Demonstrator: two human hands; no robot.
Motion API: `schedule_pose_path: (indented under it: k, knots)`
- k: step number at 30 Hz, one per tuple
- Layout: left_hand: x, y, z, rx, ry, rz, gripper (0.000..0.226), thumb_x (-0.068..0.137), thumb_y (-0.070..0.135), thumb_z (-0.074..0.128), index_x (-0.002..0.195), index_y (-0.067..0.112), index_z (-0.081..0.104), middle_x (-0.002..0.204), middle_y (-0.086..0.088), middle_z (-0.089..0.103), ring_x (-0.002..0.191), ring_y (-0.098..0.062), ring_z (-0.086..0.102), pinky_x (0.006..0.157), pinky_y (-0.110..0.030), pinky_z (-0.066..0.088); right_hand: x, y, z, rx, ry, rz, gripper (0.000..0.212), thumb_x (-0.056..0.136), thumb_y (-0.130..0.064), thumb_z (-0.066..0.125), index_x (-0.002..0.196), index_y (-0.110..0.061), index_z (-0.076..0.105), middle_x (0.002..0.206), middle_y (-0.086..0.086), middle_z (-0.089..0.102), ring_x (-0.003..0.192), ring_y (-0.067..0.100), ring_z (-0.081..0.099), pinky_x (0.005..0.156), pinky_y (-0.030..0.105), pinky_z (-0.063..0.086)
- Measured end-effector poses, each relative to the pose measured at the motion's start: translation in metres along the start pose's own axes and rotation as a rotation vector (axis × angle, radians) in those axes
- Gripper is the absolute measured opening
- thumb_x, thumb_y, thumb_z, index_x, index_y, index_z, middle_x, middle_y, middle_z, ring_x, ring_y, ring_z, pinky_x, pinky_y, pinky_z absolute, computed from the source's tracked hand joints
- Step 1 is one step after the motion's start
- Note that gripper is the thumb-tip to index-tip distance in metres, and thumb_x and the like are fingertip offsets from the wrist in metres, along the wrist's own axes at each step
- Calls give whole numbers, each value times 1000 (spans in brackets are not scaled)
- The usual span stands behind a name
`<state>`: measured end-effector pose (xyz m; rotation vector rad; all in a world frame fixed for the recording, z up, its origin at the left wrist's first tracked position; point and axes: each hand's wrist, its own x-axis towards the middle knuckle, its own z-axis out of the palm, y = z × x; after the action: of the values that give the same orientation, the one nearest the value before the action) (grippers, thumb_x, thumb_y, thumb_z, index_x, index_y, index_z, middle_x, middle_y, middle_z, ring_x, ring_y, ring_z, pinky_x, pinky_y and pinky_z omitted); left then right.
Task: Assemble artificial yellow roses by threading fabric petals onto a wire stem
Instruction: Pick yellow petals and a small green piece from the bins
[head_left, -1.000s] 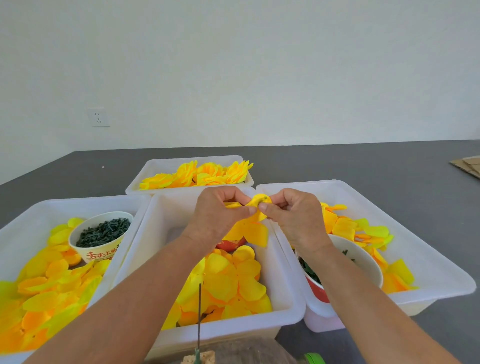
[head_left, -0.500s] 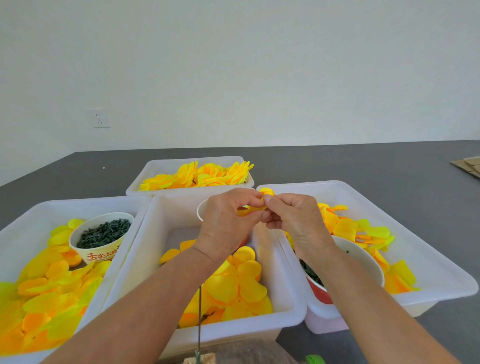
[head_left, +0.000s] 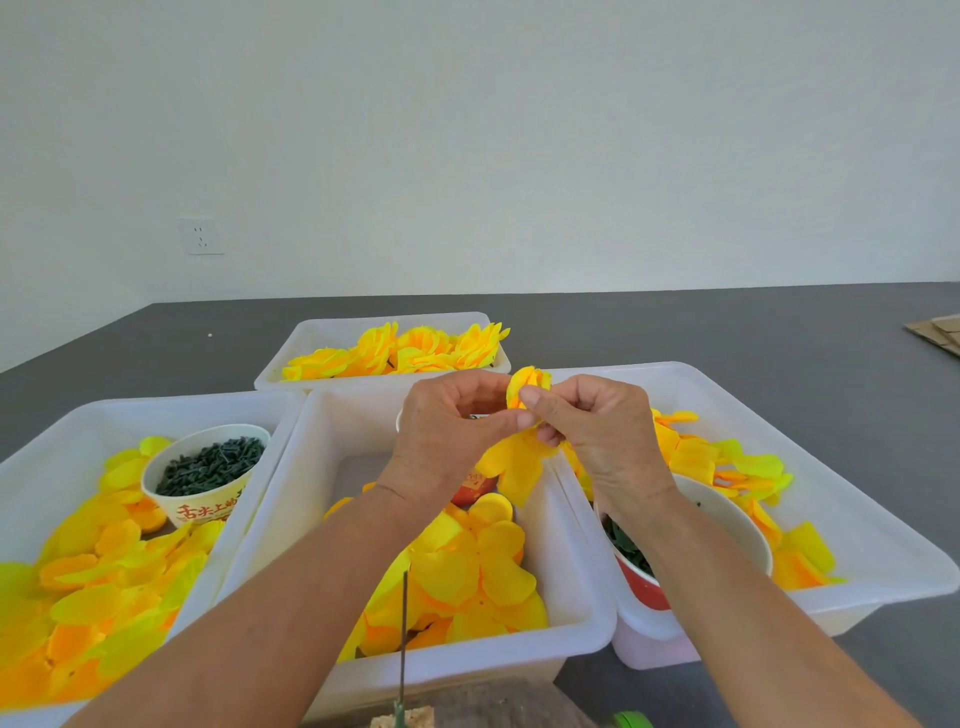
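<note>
Pinching yellow petals (head_left: 522, 457) between hands (head_left: 524, 431)

Four white tubs (head_left: 857, 561), three bowls (head_left: 208, 467), one upright wire stem (head_left: 404, 634), two hands (head_left: 447, 431).

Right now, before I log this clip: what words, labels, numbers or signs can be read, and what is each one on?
"舌尖上的": red characters on the paper bowl of green pieces in the left bin; the last ones are partly cut off, so this reading is unsure.
Red cup behind the left hand: some print shows, but it is too hidden to read.
Wall socket: no text legible.
Nothing else carries writing.
</note>
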<state>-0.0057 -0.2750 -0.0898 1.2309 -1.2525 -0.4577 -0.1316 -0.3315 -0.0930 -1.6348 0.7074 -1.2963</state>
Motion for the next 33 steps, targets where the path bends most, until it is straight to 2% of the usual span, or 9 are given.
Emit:
schedule_pose_path:
  k: [3,7,9,12,15,18,22,28,33]
  knots:
    - [0,1,-1,-136,-25,-50,22,74,4,74,91,15,72,90,-5,74,87,-19,70,79,-28,56,2,-2,-1,131,-67,23,7,78,-16,69,72,-13,71,56,-1,67,52,5,60,54,15,50]
    - [1,0,-2,-156,-31,-72,17,74,4,73,89,13,72,87,-8,74,85,-20,69,80,-30,56,2,0,-1,113,-115,18,14,84,-8,64,73,-14,70,59,-2,68,55,5,62,56,15,52]
    - [1,-2,-2,-105,-19,-46,15,74,4,74,87,12,73,85,-8,74,83,-20,69,78,-31,56,1,0,0,111,-106,30,11,82,-16,67,72,-13,69,60,-1,69,55,6,63,56,17,53]
    - [2,-5,2,111,0,54,10,74,8,76,83,9,73,81,-8,73,80,-22,69,77,-42,56,-1,3,3,15,-45,47,24,71,-32,77,72,-10,67,62,3,70,56,13,65,56,23,55]
    - [0,-6,2,141,-24,75,14,71,7,78,83,10,73,81,-7,73,81,-20,69,78,-46,55,-1,5,4,-39,1,73,18,73,-27,77,74,-12,66,62,4,70,57,16,68,57,29,57]
    - [1,-7,0,149,-17,41,19,69,7,80,87,9,74,84,-6,73,83,-19,69,81,-44,55,1,7,3,-125,-18,48,11,84,-18,68,73,-16,66,64,2,70,57,16,69,63,35,59]
    - [2,-8,2,205,45,23,23,69,12,81,90,12,74,86,-2,72,83,-13,68,81,-33,56,1,6,1,-255,-14,-17,20,91,-12,58,72,-16,64,61,-1,67,52,9,66,58,23,56]
    - [2,-5,5,20,3,-47,19,78,15,73,93,3,71,88,-9,72,76,-5,64,69,-12,50,2,4,2,-182,90,-11,18,81,-15,70,65,-11,60,47,1,60,40,6,55,46,23,49]
    - [3,-6,3,-140,9,-167,20,76,18,74,92,6,71,85,-5,73,75,-3,64,68,-12,50,0,3,2,43,-69,49,16,83,-12,67,67,-9,63,49,0,63,44,8,58,47,19,51]
